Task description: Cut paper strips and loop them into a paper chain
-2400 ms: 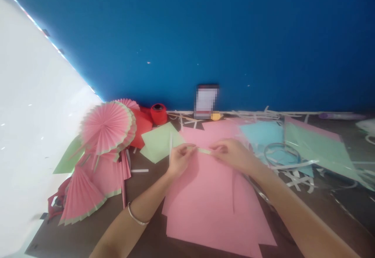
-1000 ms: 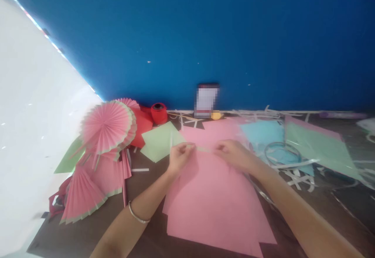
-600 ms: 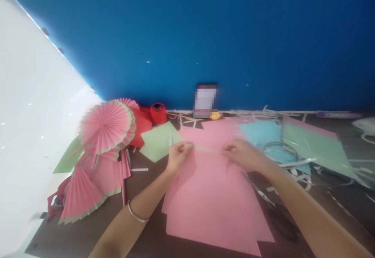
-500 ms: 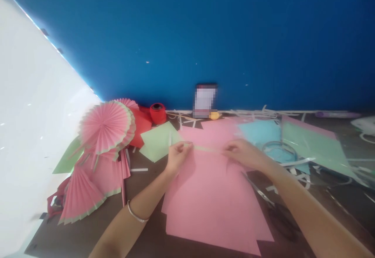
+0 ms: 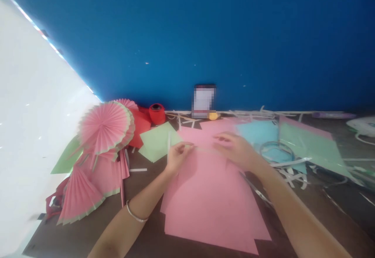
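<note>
My left hand [image 5: 178, 156] is closed in a pinch on the left end of a pale, narrow paper strip [image 5: 202, 148]. The strip lies across the upper part of a stack of pink paper sheets [image 5: 211, 199]. Above the strip's right end is my right hand [image 5: 234, 150], somewhat blurred, its fingers apart; whether they touch the strip I cannot tell. Scissors [image 5: 258, 191] lie beside the pink sheets, partly hidden by my right forearm.
Pleated pink paper fans [image 5: 102, 127] with pale green edges crowd the left. Green sheets [image 5: 159, 141], a red tape roll [image 5: 157, 113] and a pixelated phone-like object [image 5: 203, 100] stand toward the blue wall. Blue paper [image 5: 258, 131], a clear ring [image 5: 277, 151] and white offcuts [image 5: 293, 176] lie right.
My right hand has shifted left along the strip, and its pinching fingers have spread. The left hand holds the strip end in about the same place.
</note>
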A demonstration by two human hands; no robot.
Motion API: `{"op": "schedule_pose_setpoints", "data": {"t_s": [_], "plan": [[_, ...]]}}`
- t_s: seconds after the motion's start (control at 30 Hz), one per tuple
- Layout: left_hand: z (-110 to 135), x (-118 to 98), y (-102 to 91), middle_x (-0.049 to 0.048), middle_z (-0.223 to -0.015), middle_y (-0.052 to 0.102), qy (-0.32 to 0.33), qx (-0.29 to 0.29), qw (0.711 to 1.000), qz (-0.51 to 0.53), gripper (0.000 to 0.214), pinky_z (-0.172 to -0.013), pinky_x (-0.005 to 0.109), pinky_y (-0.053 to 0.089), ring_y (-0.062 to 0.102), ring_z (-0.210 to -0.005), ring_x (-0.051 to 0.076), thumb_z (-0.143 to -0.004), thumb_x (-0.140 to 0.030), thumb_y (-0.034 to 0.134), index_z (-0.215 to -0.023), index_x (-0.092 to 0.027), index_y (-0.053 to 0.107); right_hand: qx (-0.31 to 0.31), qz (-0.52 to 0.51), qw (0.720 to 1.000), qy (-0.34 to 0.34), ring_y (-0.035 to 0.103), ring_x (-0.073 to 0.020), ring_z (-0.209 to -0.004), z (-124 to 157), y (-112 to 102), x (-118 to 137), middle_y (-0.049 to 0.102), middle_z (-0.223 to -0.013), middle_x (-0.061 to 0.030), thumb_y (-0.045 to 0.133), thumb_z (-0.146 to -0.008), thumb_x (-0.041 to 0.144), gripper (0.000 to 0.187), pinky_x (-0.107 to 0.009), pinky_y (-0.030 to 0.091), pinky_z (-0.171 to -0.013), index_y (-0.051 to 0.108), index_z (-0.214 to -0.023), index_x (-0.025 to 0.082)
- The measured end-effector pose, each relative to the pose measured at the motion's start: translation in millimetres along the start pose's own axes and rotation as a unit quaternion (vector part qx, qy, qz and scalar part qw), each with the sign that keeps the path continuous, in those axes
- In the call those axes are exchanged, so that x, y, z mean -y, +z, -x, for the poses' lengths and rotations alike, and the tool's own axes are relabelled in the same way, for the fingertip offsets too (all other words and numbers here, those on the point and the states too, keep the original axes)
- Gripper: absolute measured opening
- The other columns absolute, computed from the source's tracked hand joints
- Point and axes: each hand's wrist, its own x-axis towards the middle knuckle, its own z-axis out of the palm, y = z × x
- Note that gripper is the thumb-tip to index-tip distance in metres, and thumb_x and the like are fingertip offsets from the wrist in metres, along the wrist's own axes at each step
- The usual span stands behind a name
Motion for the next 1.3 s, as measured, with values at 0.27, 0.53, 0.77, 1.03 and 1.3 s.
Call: {"op": "schedule_pose_setpoints", "data": {"t_s": [0.27, 0.53, 0.77, 1.03, 1.3], "plan": [[0.4, -3.6, 0.6, 0.0089, -0.09, 0.071, 0.012, 0.027, 0.999, 0.031, 0.024, -0.083, 0.033, 0.046, 0.064, -0.087, 0.021, -0.068, -0.04, 0.07, -0.076, -0.017, 0.074, 0.132, 0.032, 0.99, -0.022, 0.049, -0.0146, -0.058, -6.3, 23.3, 33.0, 0.058, -0.063, -0.0008, 0.045, -0.08, 0.049, 0.04, -0.028, 0.035, -0.054, 0.053, -0.056, 0.019], [0.0, -3.3, 0.7, 0.0106, -0.09, 0.072, -0.021, -0.006, 0.997, 0.073, 0.028, -0.08, 0.031, 0.046, 0.065, -0.083, 0.019, -0.067, -0.039, 0.071, -0.081, -0.015, 0.074, 0.142, 0.029, 0.989, 0.002, 0.054, -0.0168, -0.063, -0.9, -2.5, -10.1, 0.062, -0.065, -0.0011, 0.051, -0.076, 0.046, 0.033, -0.028, 0.038, -0.059, 0.06, -0.06, 0.019], [-1.4, -5.3, 0.5, 0.0099, -0.09, 0.072, -0.032, -0.023, 0.997, 0.068, 0.032, -0.079, 0.03, 0.047, 0.065, -0.083, 0.019, -0.067, -0.041, 0.071, -0.082, -0.013, 0.073, 0.124, 0.023, 0.992, 0.018, 0.059, -0.0197, -0.071, 16.1, -21.2, -29.5, 0.067, -0.076, -0.0029, 0.047, -0.08, 0.045, 0.029, -0.03, 0.043, -0.066, 0.062, -0.07, 0.022], [6.9, -4.9, 2.0, 0.0104, -0.116, 0.062, 0.107, -0.061, 0.987, 0.103, 0.042, -0.095, 0.035, 0.042, 0.059, -0.105, 0.019, -0.084, -0.045, 0.051, -0.118, -0.02, 0.056, 0.102, 0.098, 0.99, 0.013, 0.062, -0.0214, -0.075, 10.7, -10.5, -56.1, 0.068, -0.083, -0.0054, 0.038, -0.085, 0.038, 0.029, -0.033, 0.046, -0.069, 0.06, -0.08, 0.021], [1.7, -23.0, -15.1, 0.0052, -0.09, 0.064, 0.207, -0.224, 0.952, -0.006, 0.018, -0.086, 0.03, 0.045, 0.06, -0.088, 0.016, -0.082, -0.027, 0.048, -0.088, -0.017, 0.062, -0.079, 0.169, 0.981, -0.054, 0.053, -0.0287, -0.112, 25.8, -1.5, -56.9, 0.059, -0.118, -0.016, 0.031, -0.086, 0.026, 0.041, -0.046, 0.041, -0.095, 0.054, -0.118, 0.013]]}}
